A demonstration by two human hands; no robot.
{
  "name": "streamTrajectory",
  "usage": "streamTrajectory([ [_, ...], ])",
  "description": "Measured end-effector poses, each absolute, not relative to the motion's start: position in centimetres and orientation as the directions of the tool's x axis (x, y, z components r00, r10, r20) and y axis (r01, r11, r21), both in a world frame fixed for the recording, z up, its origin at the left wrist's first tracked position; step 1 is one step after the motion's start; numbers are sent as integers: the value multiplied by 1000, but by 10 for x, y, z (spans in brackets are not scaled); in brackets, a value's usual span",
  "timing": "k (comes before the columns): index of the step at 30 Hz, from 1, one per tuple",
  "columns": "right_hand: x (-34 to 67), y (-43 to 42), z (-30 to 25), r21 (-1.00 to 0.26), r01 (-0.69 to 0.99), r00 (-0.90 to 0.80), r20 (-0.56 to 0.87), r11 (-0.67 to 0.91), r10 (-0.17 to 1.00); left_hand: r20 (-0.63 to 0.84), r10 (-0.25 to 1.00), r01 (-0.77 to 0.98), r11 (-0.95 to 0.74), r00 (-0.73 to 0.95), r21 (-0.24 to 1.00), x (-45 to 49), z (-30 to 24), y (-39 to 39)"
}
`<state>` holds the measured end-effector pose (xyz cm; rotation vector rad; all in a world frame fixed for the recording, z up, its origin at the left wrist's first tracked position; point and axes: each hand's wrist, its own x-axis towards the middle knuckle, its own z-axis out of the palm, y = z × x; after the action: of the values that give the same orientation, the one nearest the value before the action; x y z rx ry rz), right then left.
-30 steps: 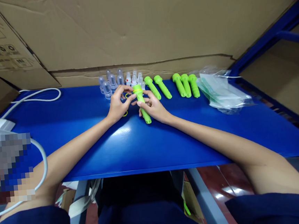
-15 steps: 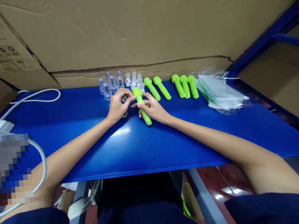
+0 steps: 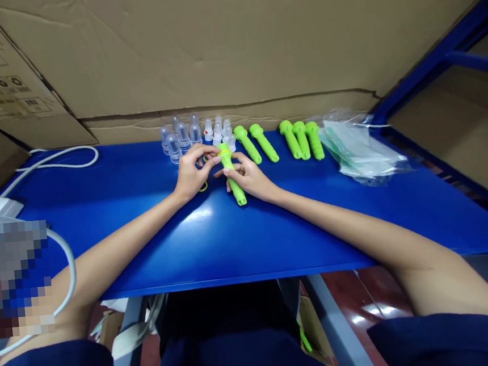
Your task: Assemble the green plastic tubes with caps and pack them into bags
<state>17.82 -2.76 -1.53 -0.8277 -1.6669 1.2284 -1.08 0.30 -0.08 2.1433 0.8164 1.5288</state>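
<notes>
Grasping a green tube (image 3: 234, 184), my right hand (image 3: 252, 177) supports it. Beyond that grip, my left hand (image 3: 192, 169) pinches its head.

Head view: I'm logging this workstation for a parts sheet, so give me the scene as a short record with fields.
Surface: blue table
Right hand: holds a lime-green flashlight body
Left hand: touches that body's head end
Lying on table: five green flashlight bodies, grouped two and three
Beyond left hand: upright transparent domed covers, smaller white-based cones
Near left hand: yellow ring on table
Right side: clear plastic bags
</notes>
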Motion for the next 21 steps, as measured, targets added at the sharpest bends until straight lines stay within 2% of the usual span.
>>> streamTrajectory([
  [9,178,-28,-14,-968,15,-375,227,251,899,694,669,241,-743,265,625,-12,-2,6],
  [21,178,-29,-16,-901,106,-263,383,421,886,711,643,111,-759,284,642,-7,-4,4],
])
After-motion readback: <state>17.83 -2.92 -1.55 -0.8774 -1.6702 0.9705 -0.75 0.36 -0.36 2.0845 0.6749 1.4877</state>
